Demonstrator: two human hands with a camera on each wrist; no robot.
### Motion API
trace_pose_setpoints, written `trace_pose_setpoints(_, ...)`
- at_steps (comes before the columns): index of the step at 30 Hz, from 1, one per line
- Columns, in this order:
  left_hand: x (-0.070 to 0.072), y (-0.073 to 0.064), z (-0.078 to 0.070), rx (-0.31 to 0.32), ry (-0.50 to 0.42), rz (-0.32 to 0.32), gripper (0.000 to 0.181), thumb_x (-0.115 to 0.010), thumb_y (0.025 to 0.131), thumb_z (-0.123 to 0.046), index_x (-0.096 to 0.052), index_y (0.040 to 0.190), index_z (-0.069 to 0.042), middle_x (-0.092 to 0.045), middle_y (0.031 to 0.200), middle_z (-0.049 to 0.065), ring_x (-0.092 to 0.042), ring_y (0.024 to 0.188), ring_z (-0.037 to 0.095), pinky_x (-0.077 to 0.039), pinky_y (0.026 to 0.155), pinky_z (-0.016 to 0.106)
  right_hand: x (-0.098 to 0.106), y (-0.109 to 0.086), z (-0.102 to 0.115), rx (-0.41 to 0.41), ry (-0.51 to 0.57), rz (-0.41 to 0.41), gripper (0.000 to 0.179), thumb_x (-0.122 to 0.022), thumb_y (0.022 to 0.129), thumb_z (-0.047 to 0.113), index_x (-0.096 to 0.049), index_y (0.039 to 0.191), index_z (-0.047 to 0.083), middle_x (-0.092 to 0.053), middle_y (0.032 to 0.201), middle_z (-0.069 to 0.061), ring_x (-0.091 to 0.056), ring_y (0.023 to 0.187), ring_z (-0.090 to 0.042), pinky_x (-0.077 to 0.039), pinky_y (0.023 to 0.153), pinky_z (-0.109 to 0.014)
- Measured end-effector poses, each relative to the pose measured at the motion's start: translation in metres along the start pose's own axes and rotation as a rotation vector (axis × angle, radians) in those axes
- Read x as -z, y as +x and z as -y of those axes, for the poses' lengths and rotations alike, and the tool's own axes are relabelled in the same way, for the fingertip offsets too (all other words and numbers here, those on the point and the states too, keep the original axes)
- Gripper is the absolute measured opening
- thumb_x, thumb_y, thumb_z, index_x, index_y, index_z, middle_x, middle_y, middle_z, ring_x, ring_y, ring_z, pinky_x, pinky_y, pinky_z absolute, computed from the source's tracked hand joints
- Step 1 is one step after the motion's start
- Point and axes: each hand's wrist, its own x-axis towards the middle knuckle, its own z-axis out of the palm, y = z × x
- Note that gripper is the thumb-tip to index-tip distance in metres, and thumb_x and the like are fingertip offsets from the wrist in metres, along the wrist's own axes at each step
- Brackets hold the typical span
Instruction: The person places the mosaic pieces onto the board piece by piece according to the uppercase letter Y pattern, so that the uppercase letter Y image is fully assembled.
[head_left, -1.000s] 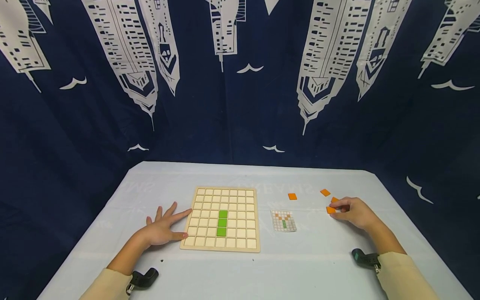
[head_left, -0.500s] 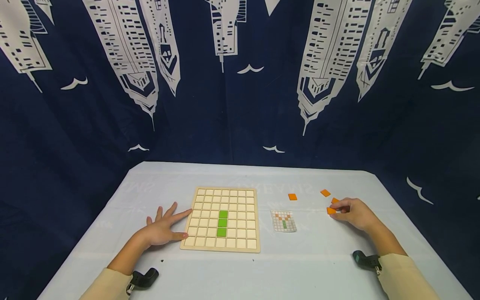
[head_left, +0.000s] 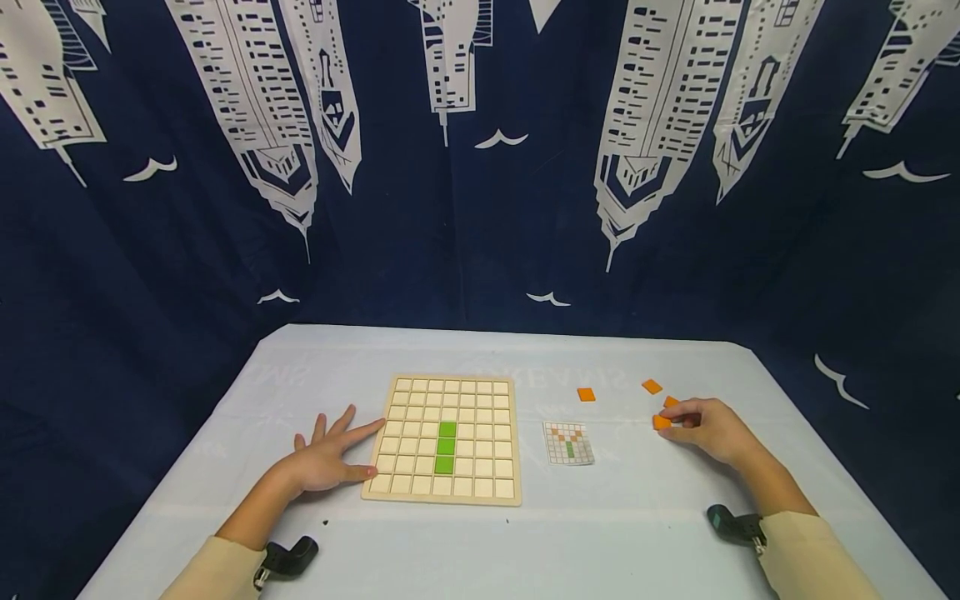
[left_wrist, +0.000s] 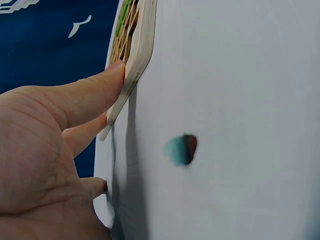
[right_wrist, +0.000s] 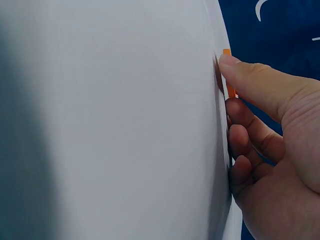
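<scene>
My left hand (head_left: 322, 458) lies at the left side of a square wooden grid board (head_left: 442, 502), fingers spread. Its thumb and index finger touch the board's edge; in the left wrist view the thumb (left_wrist: 100, 90) presses on the frame. Three green tiles (head_left: 446, 446) form a column in the board's cells. Over to the right, my right hand (head_left: 708, 429) pinches an orange square tile (head_left: 661, 422) between thumb and fingers, low over the table. The right wrist view shows this tile (right_wrist: 227, 51) edge-on by the thumb, partly hidden.
A small printed pattern card (head_left: 568, 454) lies right of the board on the white table (head_left: 600, 542). Behind it is a loose orange tile (head_left: 587, 395). Two more, a far tile (head_left: 652, 387) and a partly covered tile (head_left: 671, 402), lie near the right hand. A dark patterned cloth (head_left: 480, 233) hangs behind.
</scene>
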Motion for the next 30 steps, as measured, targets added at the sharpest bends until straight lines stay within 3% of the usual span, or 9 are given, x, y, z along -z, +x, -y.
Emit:
trace_pose_setpoints(16,0.000,-0.001,0.000,-0.003,-0.006,0.001,0.086,-0.082,0.081,-0.046,-0.045,0.156,-0.030,-0.003,0.170,0.028,0.019,0.150,0.061,0.015,0.106,0.085,-0.004,-0.005,0.004,0.063,0.027,-0.026,0.038,-0.085,0.084,0.029,-0.077,0.114,0.006,-0.075,0.105,-0.009,-0.053,0.083,-0.018,-0.044,0.065,-0.023)
trace_pose_setpoints(30,0.000,0.001,0.001,-0.009,0.007,0.001,0.087,-0.082,0.081,-0.049,-0.044,0.156,-0.029,-0.002,0.170,0.028,0.019,0.149,0.063,0.014,0.105,0.086,-0.008,-0.007,0.012,0.126,0.069,-0.050,0.034,-0.086,0.084,0.025,-0.077,0.111,0.006,-0.071,0.089,-0.003,-0.054,0.073,-0.008,-0.046,0.062,-0.021)
